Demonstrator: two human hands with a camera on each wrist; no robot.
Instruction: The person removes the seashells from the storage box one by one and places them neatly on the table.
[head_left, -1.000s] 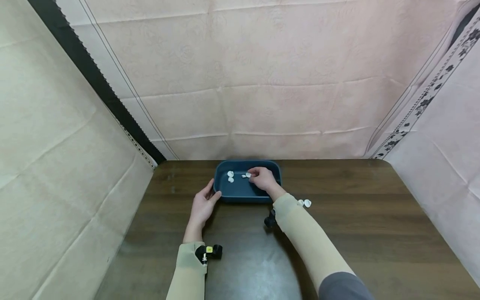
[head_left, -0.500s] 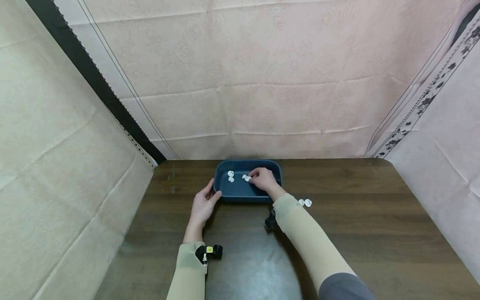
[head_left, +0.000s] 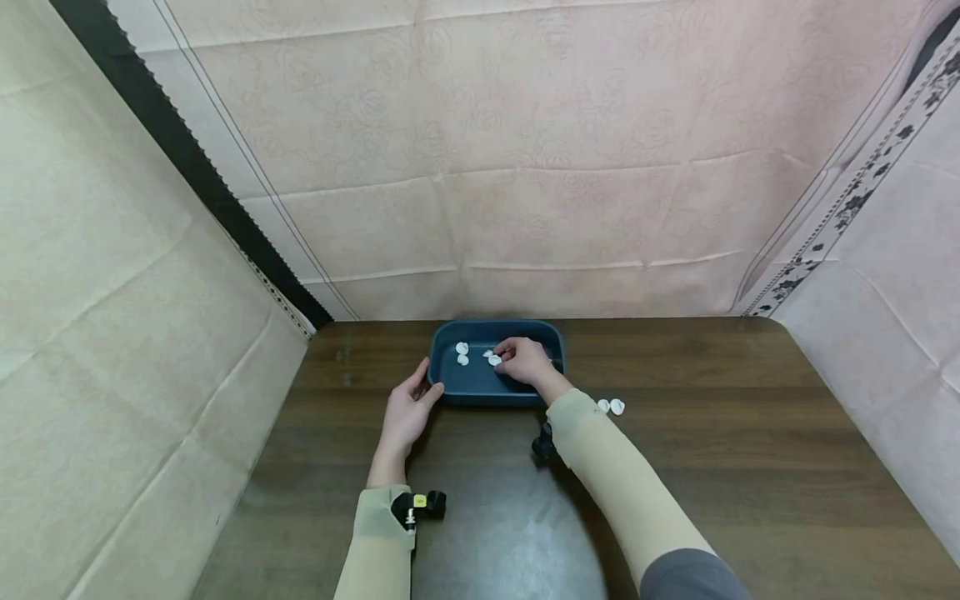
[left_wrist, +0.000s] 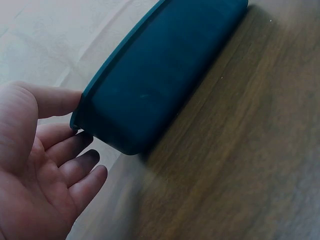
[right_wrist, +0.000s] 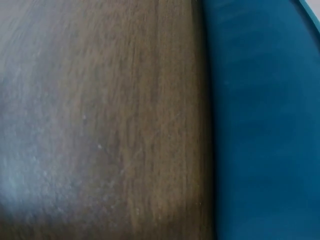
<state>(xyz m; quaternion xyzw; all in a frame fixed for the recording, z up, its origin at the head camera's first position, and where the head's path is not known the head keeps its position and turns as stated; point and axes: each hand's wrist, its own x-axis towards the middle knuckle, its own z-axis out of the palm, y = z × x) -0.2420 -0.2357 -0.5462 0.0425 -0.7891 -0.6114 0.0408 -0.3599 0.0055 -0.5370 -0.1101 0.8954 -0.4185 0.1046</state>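
A dark blue rectangular tray (head_left: 480, 392) lies at the table's far edge in the head view. My left hand (head_left: 406, 410) holds its near left corner. In the left wrist view the thumb (left_wrist: 57, 101) is on the rim, with fingers below. My right hand (head_left: 527, 364) reaches into the tray, fingertips around a small white shell-like piece (head_left: 494, 361) low in the tray; whether both fingertips touch it is too small to see clearly. Another white piece (head_left: 488, 353) lies just behind it. Two more, a larger one (head_left: 462, 347) and a smaller one (head_left: 462, 360), lie further left.
Two white round pieces (head_left: 617, 407) lie on the brown wooden table (head_left: 720, 450), right of the tray beside the right sleeve. Pale cloth (head_left: 540, 167) hangs behind the table and on both sides. The right wrist view shows only table and the tray's side wall (right_wrist: 265, 130).
The white piece at my right fingertips has moved slightly toward me and left, from raised beside its neighbour to lower in front of it. My left hand stays on the tray.
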